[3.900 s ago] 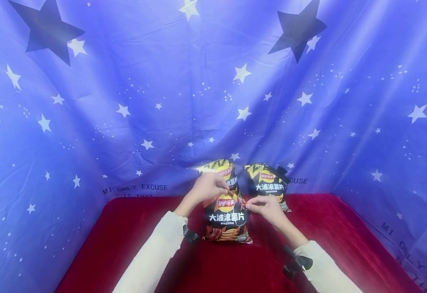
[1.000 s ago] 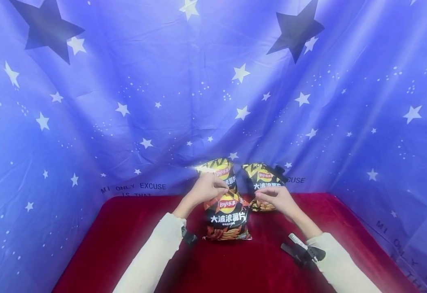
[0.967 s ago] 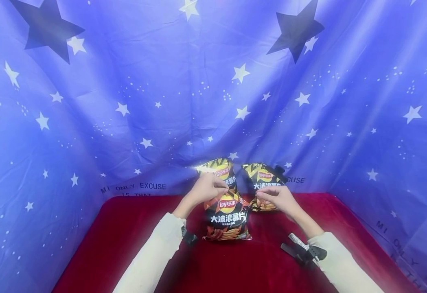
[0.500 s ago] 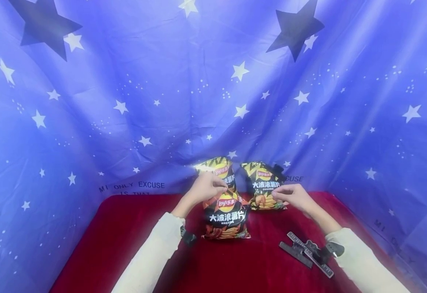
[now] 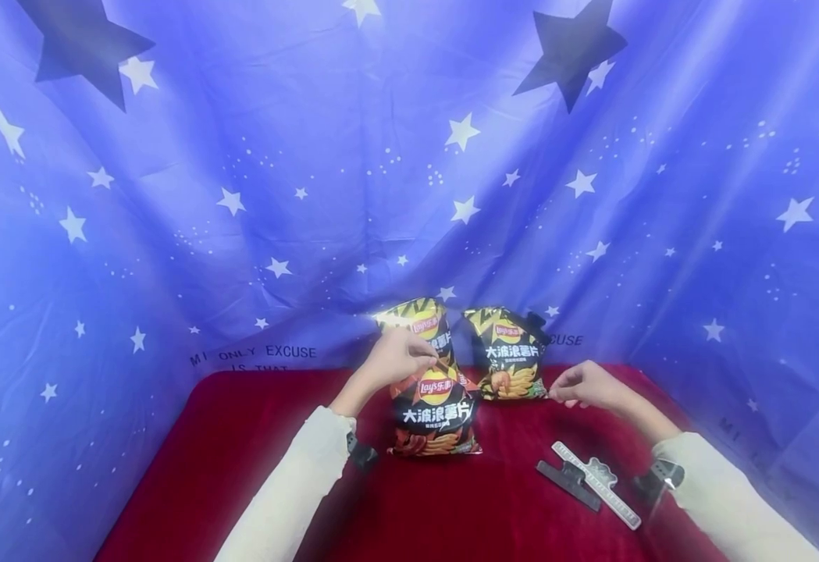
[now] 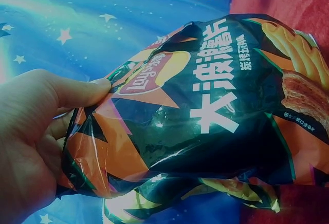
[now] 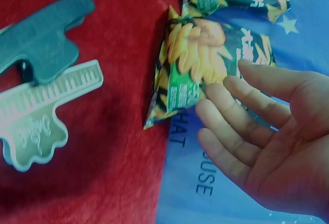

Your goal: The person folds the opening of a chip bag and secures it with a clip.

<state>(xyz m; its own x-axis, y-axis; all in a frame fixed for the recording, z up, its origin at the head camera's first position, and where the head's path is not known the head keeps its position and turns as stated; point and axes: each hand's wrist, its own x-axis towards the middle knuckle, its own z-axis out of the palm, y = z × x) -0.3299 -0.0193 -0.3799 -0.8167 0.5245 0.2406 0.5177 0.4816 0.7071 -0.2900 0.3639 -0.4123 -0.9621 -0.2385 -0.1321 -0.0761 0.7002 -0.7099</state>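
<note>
My left hand (image 5: 397,361) pinches the top corner of an orange-and-black chip bag (image 5: 437,425), which stands upright on the red cloth. In the left wrist view the thumb presses the bag's top edge (image 6: 85,147); most of the other fingers are behind it. My right hand (image 5: 585,386) holds nothing, its fingers loosely bent, over the cloth to the right of the bags. Nearest to it on the cloth are two bag clips, a black clip (image 5: 569,485) and a pale clip (image 5: 599,484), lying partly overlapped. The right wrist view shows the palm (image 7: 288,136) with fingers spread apart.
Behind the held bag leans a yellow-and-black chip bag (image 5: 426,320), partly covered by my left hand. A similar bag (image 5: 510,363) stands to its right, with a black object (image 5: 535,321) at its top corner. The red cloth (image 5: 254,468) meets a blue starry curtain (image 5: 311,195).
My right hand has let go of the held bag's top and moved right and slightly down, past the right-hand bag. The clips have come into view. My left hand keeps its pinch.
</note>
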